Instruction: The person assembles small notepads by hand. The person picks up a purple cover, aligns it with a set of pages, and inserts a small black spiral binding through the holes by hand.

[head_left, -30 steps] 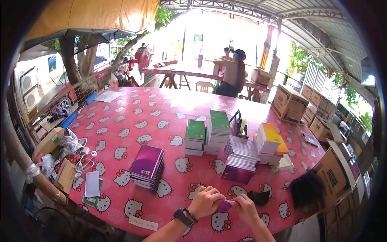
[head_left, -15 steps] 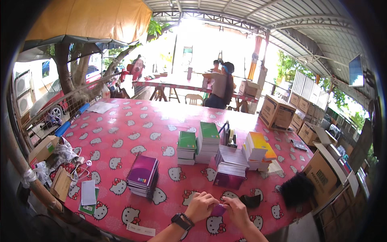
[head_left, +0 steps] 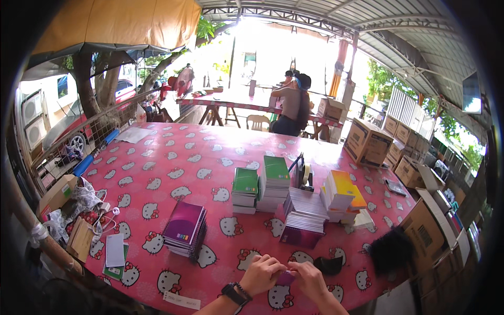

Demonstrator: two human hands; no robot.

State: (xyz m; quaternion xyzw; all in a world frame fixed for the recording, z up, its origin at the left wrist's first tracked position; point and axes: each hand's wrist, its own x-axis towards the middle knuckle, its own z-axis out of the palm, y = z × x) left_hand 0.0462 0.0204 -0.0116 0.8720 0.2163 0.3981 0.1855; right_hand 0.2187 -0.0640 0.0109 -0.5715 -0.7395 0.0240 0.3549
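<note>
Near the front edge of the table, my left hand and my right hand come together with bent fingers. Between them they pinch a small purple piece, largely covered by the fingers, so its kind is hard to make out. To the left sits a stack of purple spiral notebooks, their dark coils along the right side. Beyond my right hand, a leaning row of purple-covered notebooks shows its white page edges. A dark curved object lies just right of that hand.
Green-covered notebooks and yellow-covered ones stand in stacks, with a tape dispenser between. Right: a bristly black heap and cartons. Left: a cluttered box, loose pads. A paper strip lies in front. People work beyond.
The view has shifted slightly. My hands stay together on the purple piece, with the right fingers drawn a little closer to the left. A person in the background leans differently.
</note>
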